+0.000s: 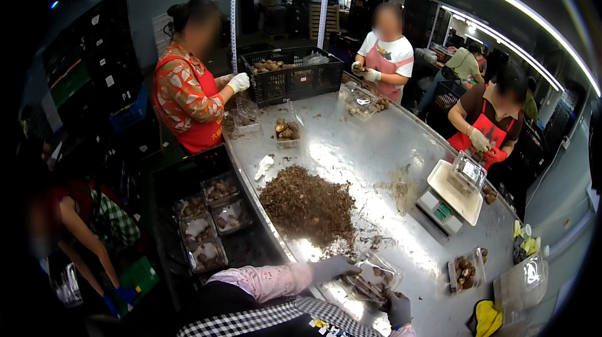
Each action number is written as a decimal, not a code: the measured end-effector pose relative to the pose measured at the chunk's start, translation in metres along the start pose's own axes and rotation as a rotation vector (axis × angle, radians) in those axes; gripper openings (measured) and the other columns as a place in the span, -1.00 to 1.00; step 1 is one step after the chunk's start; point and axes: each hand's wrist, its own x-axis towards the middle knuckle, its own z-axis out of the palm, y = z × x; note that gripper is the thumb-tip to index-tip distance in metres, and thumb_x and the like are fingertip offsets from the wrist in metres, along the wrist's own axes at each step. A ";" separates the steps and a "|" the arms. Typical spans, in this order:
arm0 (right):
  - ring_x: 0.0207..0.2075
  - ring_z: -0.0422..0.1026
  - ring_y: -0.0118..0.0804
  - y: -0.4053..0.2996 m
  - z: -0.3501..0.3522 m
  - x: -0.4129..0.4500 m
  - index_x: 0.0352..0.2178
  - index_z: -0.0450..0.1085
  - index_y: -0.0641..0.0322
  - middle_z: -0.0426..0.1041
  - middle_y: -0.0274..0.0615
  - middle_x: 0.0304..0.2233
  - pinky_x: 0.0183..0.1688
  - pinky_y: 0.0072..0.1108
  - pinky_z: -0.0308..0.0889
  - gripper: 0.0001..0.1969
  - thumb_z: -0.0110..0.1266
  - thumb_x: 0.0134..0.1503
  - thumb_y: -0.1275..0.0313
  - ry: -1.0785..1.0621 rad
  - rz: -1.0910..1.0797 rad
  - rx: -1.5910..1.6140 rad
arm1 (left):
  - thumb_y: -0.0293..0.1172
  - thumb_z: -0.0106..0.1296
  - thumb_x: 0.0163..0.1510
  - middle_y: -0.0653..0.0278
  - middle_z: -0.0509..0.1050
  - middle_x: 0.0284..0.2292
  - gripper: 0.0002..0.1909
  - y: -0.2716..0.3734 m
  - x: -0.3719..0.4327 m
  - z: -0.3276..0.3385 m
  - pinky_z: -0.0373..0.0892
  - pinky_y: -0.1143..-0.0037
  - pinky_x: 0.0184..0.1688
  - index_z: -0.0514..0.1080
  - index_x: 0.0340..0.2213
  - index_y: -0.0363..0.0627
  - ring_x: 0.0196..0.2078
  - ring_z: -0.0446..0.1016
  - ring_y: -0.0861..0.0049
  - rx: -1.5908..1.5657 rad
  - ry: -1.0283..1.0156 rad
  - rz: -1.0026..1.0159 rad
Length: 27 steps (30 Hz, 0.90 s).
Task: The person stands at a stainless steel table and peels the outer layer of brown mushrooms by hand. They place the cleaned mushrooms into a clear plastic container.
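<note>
My left hand [335,269], in a grey glove, grips the left edge of a clear plastic clamshell box [375,280]. At the box's lower right corner my right hand [398,309], gloved the same way, holds on with its fingers. Through the lid I see brown produce, perhaps small tubers; glare and the lid blur it. The box lies over the metal table [324,116] near its front edge. Just beyond my left hand spreads a heap of brown peat-like debris [308,205].
A kitchen scale [439,212] bears a filled box. To the right are an open filled box [465,273] and stacked clamshells [522,280]. A black crate [164,252] at left holds packed boxes. Co-workers [188,88] stand around the table; another person [80,224] bends at left.
</note>
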 end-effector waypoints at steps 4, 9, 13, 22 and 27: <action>-0.65 0.39 -0.41 -0.044 0.008 -0.006 -0.31 0.41 0.35 0.39 -0.25 -0.58 -0.66 -0.58 0.33 -0.73 0.08 0.11 0.29 0.102 0.313 0.311 | -0.07 -0.02 0.15 0.27 0.46 -0.44 -0.56 -0.003 0.009 0.006 0.34 0.56 -0.40 0.46 -0.20 -0.26 -0.47 0.38 0.61 -0.242 0.023 0.026; -0.57 0.40 -0.38 -0.076 0.001 -0.013 -0.19 0.33 0.32 0.43 -0.15 -0.47 -0.57 -0.59 0.36 -0.64 -0.07 0.21 0.19 0.223 0.200 0.520 | -0.04 -0.12 0.22 0.09 0.47 -0.28 -0.48 0.003 0.027 -0.005 0.40 0.52 -0.18 0.32 -0.05 -0.32 -0.26 0.45 0.44 -0.621 -0.091 -0.263; -0.35 0.44 -0.35 -0.056 0.003 0.026 0.00 0.24 0.32 0.41 -0.10 -0.24 -0.30 -0.53 0.40 -0.52 -0.24 0.30 0.09 0.395 -0.037 0.539 | 0.06 -0.22 0.24 -0.06 0.37 -0.04 -0.27 0.041 0.026 -0.014 0.40 0.46 -0.07 0.02 0.15 -0.38 -0.11 0.46 0.31 -0.813 0.008 -0.073; 0.06 0.27 0.14 -0.019 0.016 0.093 -0.05 0.31 0.40 0.32 0.20 0.01 0.13 -0.36 0.18 -0.61 -0.21 0.23 0.31 0.276 -0.363 -0.485 | -0.28 -0.07 0.19 0.01 0.39 0.00 -0.47 0.007 0.085 -0.039 0.46 0.40 -0.26 0.13 0.11 -0.28 -0.16 0.46 0.34 -0.617 0.040 -0.080; -0.13 0.42 0.03 -0.024 0.026 0.101 -0.16 0.40 0.27 0.47 0.01 -0.19 -0.03 -0.38 0.30 -0.74 -0.13 0.19 0.39 0.443 -0.294 -0.268 | -0.33 -0.10 0.16 0.01 0.48 -0.14 -0.62 -0.056 0.105 -0.041 0.39 0.35 -0.25 0.31 -0.01 -0.22 -0.25 0.49 0.28 -0.223 0.305 -0.046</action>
